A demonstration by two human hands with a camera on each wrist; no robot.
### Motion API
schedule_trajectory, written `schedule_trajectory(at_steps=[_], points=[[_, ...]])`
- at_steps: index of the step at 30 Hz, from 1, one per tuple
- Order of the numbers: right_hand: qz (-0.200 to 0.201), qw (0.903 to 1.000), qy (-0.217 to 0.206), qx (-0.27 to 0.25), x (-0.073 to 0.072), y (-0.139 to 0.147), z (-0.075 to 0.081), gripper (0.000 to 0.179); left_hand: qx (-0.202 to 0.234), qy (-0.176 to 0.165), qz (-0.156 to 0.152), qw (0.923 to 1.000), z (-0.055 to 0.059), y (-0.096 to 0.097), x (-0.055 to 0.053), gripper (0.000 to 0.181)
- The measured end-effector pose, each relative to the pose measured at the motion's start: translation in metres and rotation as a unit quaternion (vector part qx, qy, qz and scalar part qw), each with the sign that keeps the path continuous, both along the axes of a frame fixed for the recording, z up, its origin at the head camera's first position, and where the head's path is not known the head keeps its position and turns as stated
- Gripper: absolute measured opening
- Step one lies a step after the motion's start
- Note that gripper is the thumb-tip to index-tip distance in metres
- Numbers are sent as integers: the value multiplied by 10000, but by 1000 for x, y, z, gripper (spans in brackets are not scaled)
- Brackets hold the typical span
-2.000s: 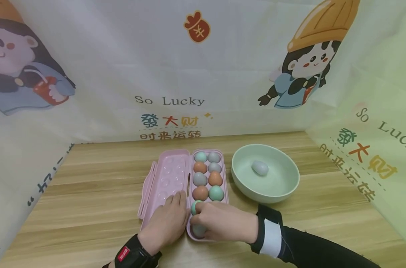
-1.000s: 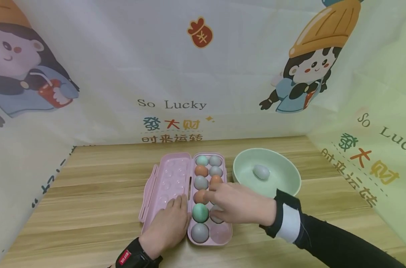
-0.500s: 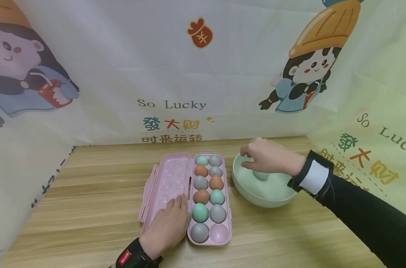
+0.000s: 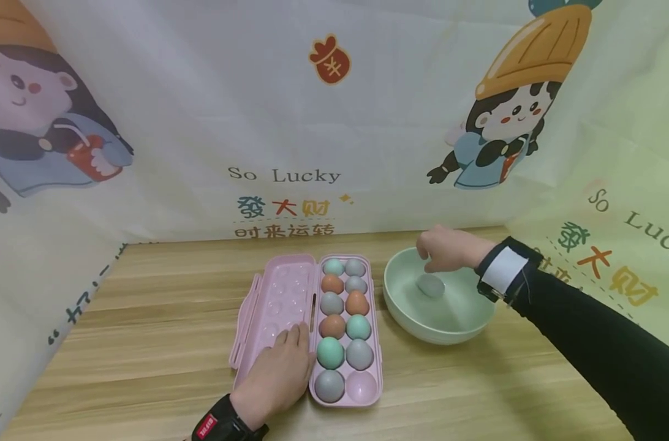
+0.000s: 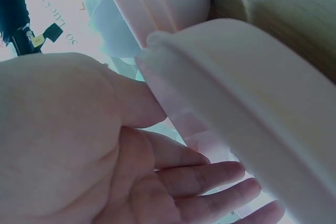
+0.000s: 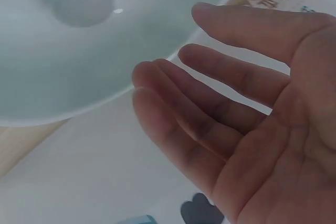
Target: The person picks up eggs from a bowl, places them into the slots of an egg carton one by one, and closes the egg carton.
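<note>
A pink egg carton [image 4: 362,387] lies opened out, its lid [image 4: 279,282] folded to the left. Eggs in brown, grey and green fill its cups except the front right one. My left hand [image 4: 279,370] rests on the lid beside the hinge, fingers extended. Over the pale green bowl [image 4: 423,327] hovers my right hand [image 4: 450,248]. In the right wrist view that hand [image 6: 252,103] has loosely bent fingers with nothing between them. One pale grey egg [image 4: 430,286] lies in the bowl, just below the fingers.
The wooden table [image 4: 163,306] carries the carton and, to its right, the bowl. A printed cloth [image 4: 389,122] stands as a backdrop behind and along both sides.
My right hand has gone from the carton's front cups to above the bowl. A grey egg now shows in the second-from-front right cup. The left hand stays in place.
</note>
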State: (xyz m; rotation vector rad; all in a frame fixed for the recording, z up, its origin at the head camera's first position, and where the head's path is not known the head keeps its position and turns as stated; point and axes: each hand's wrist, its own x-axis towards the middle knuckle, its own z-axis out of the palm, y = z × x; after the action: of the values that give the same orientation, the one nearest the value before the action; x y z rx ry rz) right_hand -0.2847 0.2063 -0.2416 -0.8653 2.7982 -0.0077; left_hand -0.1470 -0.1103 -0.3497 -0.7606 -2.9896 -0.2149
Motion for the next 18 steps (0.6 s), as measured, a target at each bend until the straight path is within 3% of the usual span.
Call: schedule_trajectory(at_steps=[6, 10, 18], points=[[-407, 9975, -303, 498, -12, -1, -19, 21, -100, 141, -30, 9998, -1, 0, 0, 51], [-558, 9962, -318, 595, -16, -2, -30, 18, -114, 135, -19, 9998, -1, 0, 0, 51], [-433, 9973, -406, 433, -24, -5, -41, 36, -111, 9, 19, 9999, 0, 0, 0, 52]])
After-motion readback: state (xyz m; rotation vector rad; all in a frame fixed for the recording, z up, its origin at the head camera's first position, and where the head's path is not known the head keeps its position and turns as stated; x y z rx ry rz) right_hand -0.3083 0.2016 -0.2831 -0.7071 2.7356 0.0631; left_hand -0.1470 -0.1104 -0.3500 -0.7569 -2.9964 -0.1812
